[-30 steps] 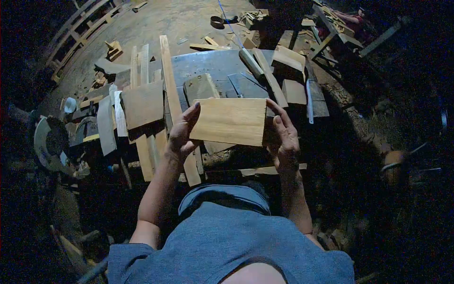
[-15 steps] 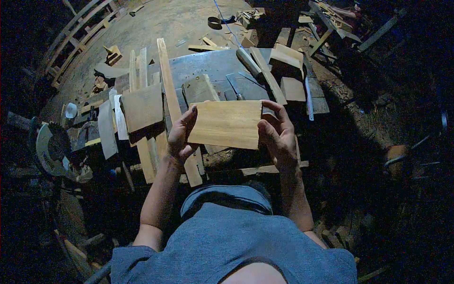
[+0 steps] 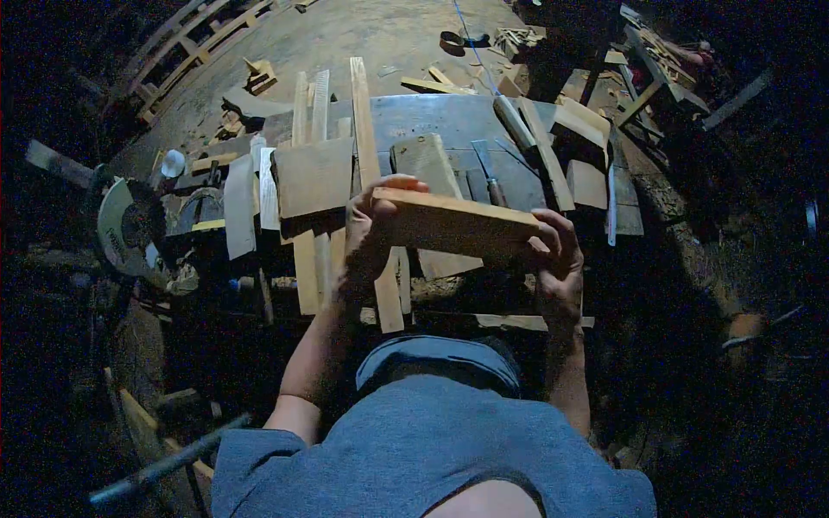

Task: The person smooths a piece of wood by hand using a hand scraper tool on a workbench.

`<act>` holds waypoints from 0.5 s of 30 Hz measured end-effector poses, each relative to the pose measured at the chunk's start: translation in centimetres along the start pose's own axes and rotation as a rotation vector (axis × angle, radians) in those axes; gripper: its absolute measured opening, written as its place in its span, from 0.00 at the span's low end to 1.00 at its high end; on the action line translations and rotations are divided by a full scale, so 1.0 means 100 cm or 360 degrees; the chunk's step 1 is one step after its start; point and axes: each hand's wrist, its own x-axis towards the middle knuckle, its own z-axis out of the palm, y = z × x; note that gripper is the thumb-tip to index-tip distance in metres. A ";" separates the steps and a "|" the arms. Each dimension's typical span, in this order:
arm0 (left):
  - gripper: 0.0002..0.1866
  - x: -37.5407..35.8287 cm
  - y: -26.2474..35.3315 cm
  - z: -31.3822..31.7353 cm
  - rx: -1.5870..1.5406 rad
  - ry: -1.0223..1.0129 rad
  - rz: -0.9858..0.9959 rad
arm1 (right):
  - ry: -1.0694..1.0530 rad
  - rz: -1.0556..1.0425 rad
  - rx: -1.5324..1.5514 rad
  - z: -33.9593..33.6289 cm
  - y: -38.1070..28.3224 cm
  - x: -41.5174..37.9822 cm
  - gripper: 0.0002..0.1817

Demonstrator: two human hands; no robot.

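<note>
A short wooden board (image 3: 458, 220) is held up in front of me, tilted so that its narrow edge faces upward and its near face lies in shadow. My left hand (image 3: 373, 226) grips its left end, with fingers over the far side. At the right end, my right hand (image 3: 560, 263) holds it with bent fingers. Behind the board, a chisel (image 3: 486, 164) lies on the workbench (image 3: 363, 112). Close to it is a thicker wood block (image 3: 423, 160), partly hidden by the board I hold.
Long wood strips (image 3: 363, 112) and a square board (image 3: 315, 177) lie at the left of the bench. To the right are more wood pieces (image 3: 583, 121) and a thin pale strip (image 3: 611, 203). A circular saw (image 3: 121, 220) stands far left. Offcuts (image 3: 518, 39) litter the floor beyond.
The board has been tipped from showing its broad lit face to showing its narrow edge. Both hands turned with it and keep hold. The whole view has shifted, moving the bench rightward.
</note>
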 end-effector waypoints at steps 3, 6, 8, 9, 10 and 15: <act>0.27 -0.002 -0.023 -0.007 -0.0068 0.0574 0.0206 | -0.0036 -0.0064 -0.0097 0.009 -0.004 -0.003 0.35; 0.26 -0.007 -0.021 0.007 0.0016 0.0806 0.0230 | 0.0105 -0.0130 -0.0153 0.043 -0.015 -0.008 0.28; 0.32 0.000 -0.034 -0.002 0.0126 0.0334 0.0213 | 0.0220 -0.0131 -0.0586 0.046 0.000 -0.015 0.23; 0.33 0.004 -0.036 0.016 -0.0215 0.0569 0.0100 | 0.0134 -0.0760 -0.1053 0.054 -0.003 -0.005 0.18; 0.33 0.009 -0.036 0.028 -0.0566 0.0792 -0.0011 | 0.0155 -0.0698 -0.0714 0.064 0.000 -0.007 0.15; 0.31 0.025 -0.023 0.025 -0.0971 0.0861 -0.0510 | -0.0188 -0.1163 -0.1454 0.064 -0.002 -0.011 0.15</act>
